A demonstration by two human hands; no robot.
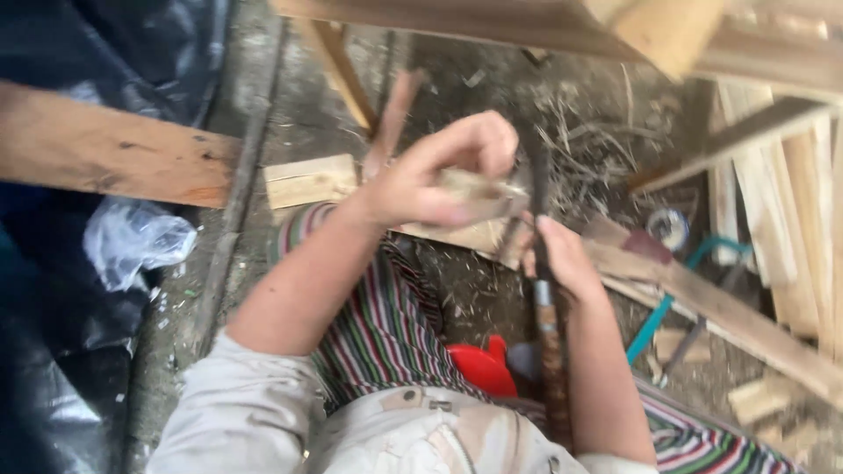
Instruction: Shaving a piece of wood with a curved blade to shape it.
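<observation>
Head view: left hand (439,180) grip closed on a wood piece (479,191), right hand (562,259) grip around a dark-handled tool (544,307) just below

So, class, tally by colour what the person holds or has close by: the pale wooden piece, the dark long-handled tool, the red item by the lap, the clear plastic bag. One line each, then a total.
Pale wood, piece held in the left hand: 1
Dark, long-handled tool gripped by the right hand: 1
Red item: 1
Clear plastic bag: 1
Total: 4
</observation>
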